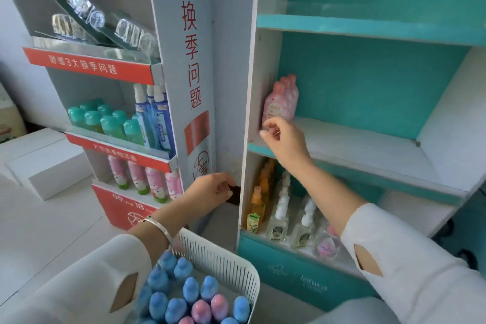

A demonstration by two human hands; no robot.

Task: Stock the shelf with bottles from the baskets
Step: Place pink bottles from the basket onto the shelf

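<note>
A row of pink bottles [278, 102] stands at the left end of the teal shelf unit's middle board [368, 147]. My right hand [282, 138] reaches up to the front pink bottle, its curled fingertips pinching the bottle's base. My left hand [210, 189] hovers lower, beside the unit's white side panel, its fingers loosely curled and holding nothing. Below it, a white slotted basket [223, 258] holds several blue-capped bottles [190, 288] and a few pink-capped ones [218, 306].
The lower shelf holds orange spray bottles [256, 205], clear pump bottles [280, 216] and a round pink bottle [326, 246]. On the left, a red-and-white display stand [184, 60] carries green-capped, blue and pink bottles. White boxes [50, 163] lie on the floor.
</note>
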